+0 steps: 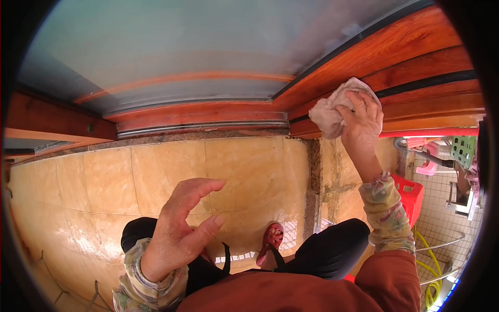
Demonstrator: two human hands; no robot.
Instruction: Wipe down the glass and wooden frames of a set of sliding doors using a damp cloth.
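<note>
My right hand (pixel 362 121) is closed on a pale pinkish cloth (pixel 327 113) and presses it against the reddish wooden door frame (pixel 413 66) at the upper right. Part of the cloth sticks out to the left of my fingers. My left hand (pixel 183 226) hangs over the tiled floor in front of my body, thumb and fingers apart, with nothing in it. Before me stands a large glass panel (pixel 187 50) set in the wooden frame, with a metal track (pixel 202 129) along its foot.
A stone threshold (pixel 314 175) crosses the glossy tan floor tiles (pixel 167 171). Beyond it are a red plastic stool or crate (pixel 411 199), a yellow hose (pixel 432 253), a grey pipe (pixel 425 156) and a green perforated plastic item (pixel 463 150). A metal rack (pixel 95 292) stands at lower left.
</note>
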